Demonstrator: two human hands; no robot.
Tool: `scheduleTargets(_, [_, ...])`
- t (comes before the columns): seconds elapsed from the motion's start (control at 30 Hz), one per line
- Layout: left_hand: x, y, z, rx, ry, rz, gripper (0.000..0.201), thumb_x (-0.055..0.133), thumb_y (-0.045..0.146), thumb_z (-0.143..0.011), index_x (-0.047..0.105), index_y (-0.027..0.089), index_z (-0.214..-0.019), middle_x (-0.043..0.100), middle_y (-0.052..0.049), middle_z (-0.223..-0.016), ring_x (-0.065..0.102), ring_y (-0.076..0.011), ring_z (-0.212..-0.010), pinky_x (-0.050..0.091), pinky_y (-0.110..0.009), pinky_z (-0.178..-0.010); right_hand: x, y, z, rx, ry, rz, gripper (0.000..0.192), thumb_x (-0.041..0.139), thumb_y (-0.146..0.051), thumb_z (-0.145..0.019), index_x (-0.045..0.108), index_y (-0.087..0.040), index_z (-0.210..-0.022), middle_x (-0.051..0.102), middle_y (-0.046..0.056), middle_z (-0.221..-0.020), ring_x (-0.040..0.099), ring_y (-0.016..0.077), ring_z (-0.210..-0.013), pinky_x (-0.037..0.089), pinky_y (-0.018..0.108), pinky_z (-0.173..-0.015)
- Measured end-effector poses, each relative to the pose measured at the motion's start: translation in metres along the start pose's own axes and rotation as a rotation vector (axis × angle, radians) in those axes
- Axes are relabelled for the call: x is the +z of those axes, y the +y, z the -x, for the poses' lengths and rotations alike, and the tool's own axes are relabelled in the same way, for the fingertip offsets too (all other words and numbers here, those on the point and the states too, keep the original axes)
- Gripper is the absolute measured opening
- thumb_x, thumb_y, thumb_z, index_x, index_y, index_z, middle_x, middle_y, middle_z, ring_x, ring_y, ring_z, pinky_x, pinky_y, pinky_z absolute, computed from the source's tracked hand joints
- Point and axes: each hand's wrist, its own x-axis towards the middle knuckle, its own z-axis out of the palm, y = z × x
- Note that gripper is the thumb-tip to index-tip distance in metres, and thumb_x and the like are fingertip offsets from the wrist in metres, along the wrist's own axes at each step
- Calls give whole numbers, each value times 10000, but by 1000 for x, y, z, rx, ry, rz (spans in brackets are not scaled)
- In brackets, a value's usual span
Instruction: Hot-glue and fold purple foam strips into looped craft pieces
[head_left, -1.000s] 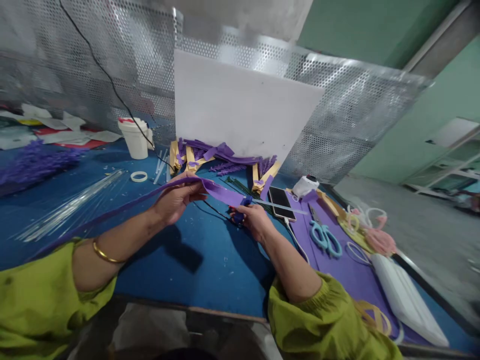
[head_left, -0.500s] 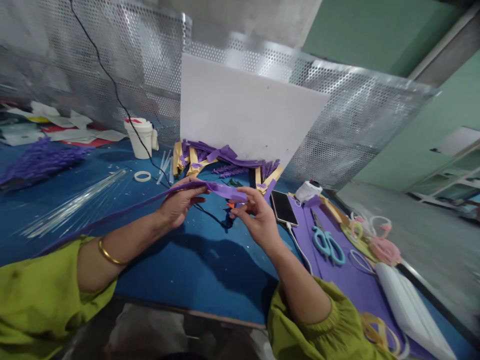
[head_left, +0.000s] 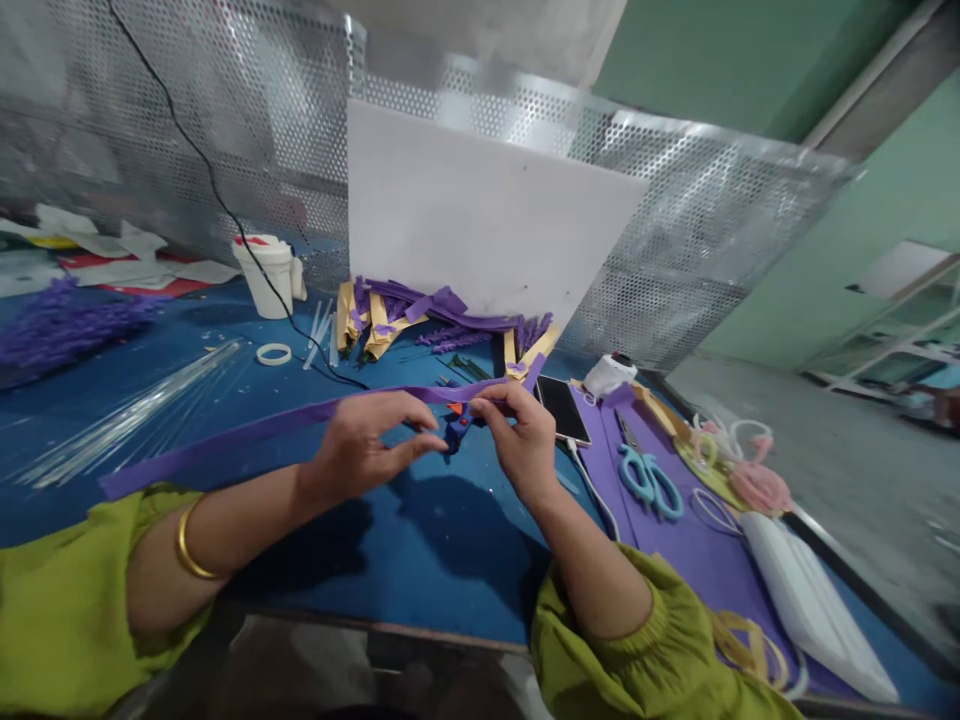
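A long purple ribbon strip [head_left: 259,430] stretches from my right hand leftward across the table, passing behind my left hand. My right hand [head_left: 521,435] pinches its right end between thumb and fingers. With thumb and forefinger curved but apart, my left hand [head_left: 375,440] is in front of the strip and grips nothing that I can see. Between the two hands appears a small blue glue gun [head_left: 457,425] with an orange part; its far end is covered by the strip.
Teal scissors [head_left: 649,480] and a phone [head_left: 564,408] on a cable lie at right. Purple flower bundles [head_left: 386,320] lean along a white board [head_left: 487,210]. A white cup [head_left: 266,275], a tape roll [head_left: 274,354] and clear strands [head_left: 135,415] are at left.
My left hand has let go of the purple strip and come down towards the glue gun, its fingers parting. My right hand still pinches the strip's end. The view has shifted slightly.
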Motion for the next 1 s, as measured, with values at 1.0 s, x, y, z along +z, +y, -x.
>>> scheduleTargets(1.0, [-7,-17,-15,-188,-19,85,135,820,326,-704,817,207,-769,734,-37,-715,610,-157,-641,443,-245,-586,12,-4,0,507,62,-483,304,837,-420,-697,638,-194,-744,712,2,-635,733,189,-633,574,288,-600])
